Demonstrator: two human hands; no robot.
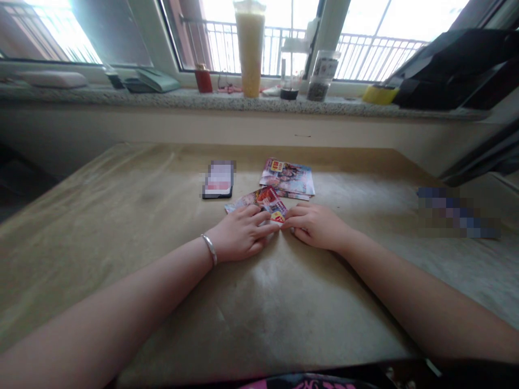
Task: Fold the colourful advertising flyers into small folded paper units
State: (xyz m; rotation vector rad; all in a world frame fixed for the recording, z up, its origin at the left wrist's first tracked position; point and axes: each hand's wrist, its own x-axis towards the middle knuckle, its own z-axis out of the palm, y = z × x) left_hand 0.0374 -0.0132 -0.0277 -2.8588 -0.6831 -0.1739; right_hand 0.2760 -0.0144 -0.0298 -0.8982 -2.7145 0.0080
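Observation:
A flat, colourful printed packet with red and yellow patches lies at the middle of the table. My left hand, a silver bangle on its wrist, rests over the packet's near left part with its fingers bent and holds it down. The index finger reaches along the near edge to the right corner. At that same corner, the closed fingers of my right hand pinch the packet; their tips nearly meet the left index finger. Just beyond lies a small stack of similar printed packets. My left hand hides part of the held packet.
A phone-like flat object, blurred, lies to the left of the stack. Far right on the table is a long blurred strip. Along the windowsill stand a tall yellowish container, a red bottle, clear jars and a black bag.

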